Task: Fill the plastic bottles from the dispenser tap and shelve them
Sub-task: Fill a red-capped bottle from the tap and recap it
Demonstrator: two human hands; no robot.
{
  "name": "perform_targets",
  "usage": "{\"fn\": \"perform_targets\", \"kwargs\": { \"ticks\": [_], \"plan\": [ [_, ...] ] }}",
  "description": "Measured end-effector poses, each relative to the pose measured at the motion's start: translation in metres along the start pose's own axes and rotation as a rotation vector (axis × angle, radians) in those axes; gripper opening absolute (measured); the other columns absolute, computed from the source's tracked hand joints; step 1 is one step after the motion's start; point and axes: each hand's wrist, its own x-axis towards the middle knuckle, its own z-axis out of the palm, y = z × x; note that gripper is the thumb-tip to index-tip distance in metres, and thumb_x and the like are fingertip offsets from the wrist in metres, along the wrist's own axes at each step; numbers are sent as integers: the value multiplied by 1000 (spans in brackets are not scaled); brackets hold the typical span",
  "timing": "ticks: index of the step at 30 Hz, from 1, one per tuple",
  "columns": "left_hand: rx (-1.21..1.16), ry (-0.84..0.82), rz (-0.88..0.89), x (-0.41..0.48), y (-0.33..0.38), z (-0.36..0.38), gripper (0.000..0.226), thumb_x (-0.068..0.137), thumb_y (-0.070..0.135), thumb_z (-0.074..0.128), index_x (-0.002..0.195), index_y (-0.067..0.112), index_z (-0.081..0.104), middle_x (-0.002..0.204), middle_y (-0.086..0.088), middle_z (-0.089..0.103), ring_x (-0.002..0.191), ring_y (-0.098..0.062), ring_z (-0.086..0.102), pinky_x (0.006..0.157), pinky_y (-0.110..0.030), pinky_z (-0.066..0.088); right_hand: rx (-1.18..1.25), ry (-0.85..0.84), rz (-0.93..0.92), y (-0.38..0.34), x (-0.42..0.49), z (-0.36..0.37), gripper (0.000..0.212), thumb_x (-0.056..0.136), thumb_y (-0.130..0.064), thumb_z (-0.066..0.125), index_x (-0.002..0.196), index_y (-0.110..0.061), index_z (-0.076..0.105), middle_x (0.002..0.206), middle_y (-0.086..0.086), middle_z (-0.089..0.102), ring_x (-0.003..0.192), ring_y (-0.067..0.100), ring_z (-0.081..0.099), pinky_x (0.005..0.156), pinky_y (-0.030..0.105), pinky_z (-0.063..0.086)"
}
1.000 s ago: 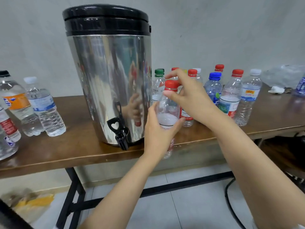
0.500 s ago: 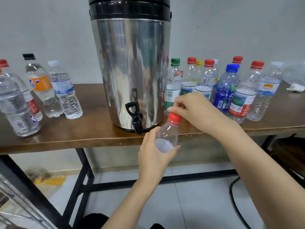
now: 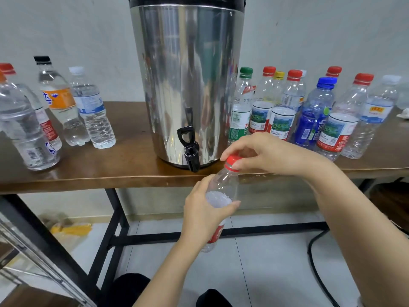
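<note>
We held the clear plastic bottle (image 3: 224,185) in front of the tabletop (image 3: 106,171) edge, below and right of the tap (image 3: 190,152), left grip (image 3: 204,214) curled round its body, right grip (image 3: 267,151) pinching its red cap (image 3: 232,161), steel dispenser (image 3: 186,74) behind, capped bottles (image 3: 281,120) crowded either side of it.

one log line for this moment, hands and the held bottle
left hand: grips bottle body | right hand: pinches red cap | cap: on | bottle: held right of tap
</note>
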Motion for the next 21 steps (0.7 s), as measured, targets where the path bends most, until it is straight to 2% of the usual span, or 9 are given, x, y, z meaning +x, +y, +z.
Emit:
{"fn": "perform_targets", "kwargs": {
  "ticks": [3,5,7,10,13,16,19,21],
  "plan": [
    [-122,-118,-117,1,-9,-7,56,66,30,90,111,44,59,103,20,67,97,-2,63,84,-24,54,147,37,-5,10,6,-1,30,91,-9,68,119,-19,69,107,-9,69,95,-2,64,86,10,47],
    [-138,-128,-170,0,-19,-10,59,66,26,90,114,41,60,104,17,68,97,-6,65,86,-28,56,37,170,88,28,19,8,33,91,-13,69,122,-19,66,106,-8,65,87,1,61,78,9,43],
    [-158,-109,-215,-2,-31,-13,68,66,26,90,122,40,55,111,17,65,102,-8,64,89,-33,56,-148,265,227,53,32,24,35,89,-18,71,123,-17,63,114,4,64,90,13,57,82,21,43],
    [-222,-36,-253,-7,-47,-19,67,66,24,90,119,41,54,112,14,66,99,-5,66,87,-34,58,-271,282,363,80,44,49,33,90,-22,71,119,-12,60,120,15,61,106,29,56,94,37,46],
    [-245,34,-266,-7,-51,-25,61,68,24,89,117,38,55,111,12,67,97,-6,66,83,-30,58,-310,270,423,86,48,63,37,94,-24,66,128,-11,60,126,16,57,118,33,51,98,39,42],
    [-216,63,-226,-2,-46,-28,62,70,28,88,120,39,52,110,22,59,99,-2,59,78,-22,53,-318,301,432,86,50,67,41,95,-26,65,132,-11,59,129,17,57,122,33,49,99,39,41],
    [-210,83,-180,0,-43,-27,63,70,27,88,120,39,52,107,26,57,99,4,56,73,-14,48,-341,335,442,81,50,65,44,93,-30,67,132,-10,60,126,18,58,118,34,52,94,40,43],
    [-208,106,-169,0,-44,-25,63,70,26,88,121,39,53,107,26,58,98,6,56,73,-12,47,-350,450,389,70,48,58,41,92,-30,68,127,-10,62,118,16,60,108,33,58,88,40,46]
  ]
}}
